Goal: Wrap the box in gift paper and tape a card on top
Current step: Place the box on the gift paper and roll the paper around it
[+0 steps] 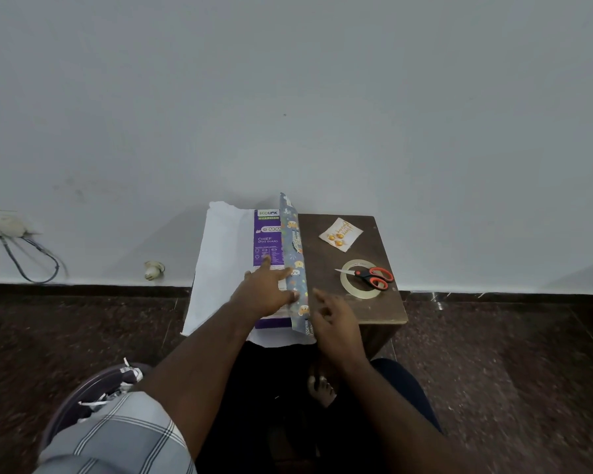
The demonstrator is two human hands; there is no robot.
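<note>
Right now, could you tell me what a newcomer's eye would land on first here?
First the purple box on the white underside of the gift paper at the table's left, with the left hand resting on it and holding down the patterned flap folded over its right edge. Next the red-handled scissors lying across the tape roll on the right, and the card behind them.

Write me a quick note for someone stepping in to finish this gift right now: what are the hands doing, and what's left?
Left hand: open, flat on the box, pressing the folded paper edge.
Right hand: open, beside the fold, holding nothing.
Gift paper lies under the box; its right side is folded up onto the box, the left side still flat.
Card, scissors and tape roll lie on the table.
Left: fold over, tape seams and ends, tape card.
</note>
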